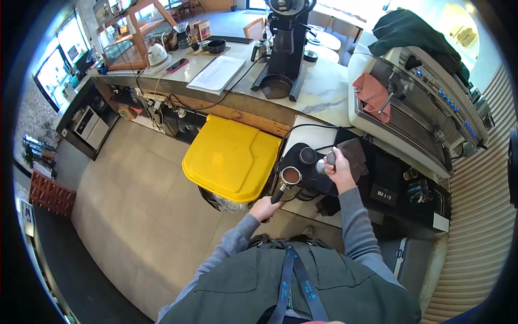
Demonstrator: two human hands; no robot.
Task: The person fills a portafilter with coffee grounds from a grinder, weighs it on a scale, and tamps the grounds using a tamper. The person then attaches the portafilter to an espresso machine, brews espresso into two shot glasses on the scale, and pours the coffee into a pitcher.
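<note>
My left hand [263,209] is closed round the black handle of a portafilter [291,175]. Brown ground coffee fills its basket, which sits at the left edge of a black mat [319,184]. In my right hand [341,173] is a tamper [322,166] with a silver base, held tilted to the right of the portafilter and apart from it. A round dark piece [307,155] rests on the mat behind them. Beyond my right hand lies a folded brown cloth [352,155].
A yellow-lidded bin [232,156] stands left of the portafilter. The coffee grinder [280,59] is on the counter ahead. To the right are the espresso machine [421,102], with a pink cloth [372,97] on it, and a scale with a lit display [383,194].
</note>
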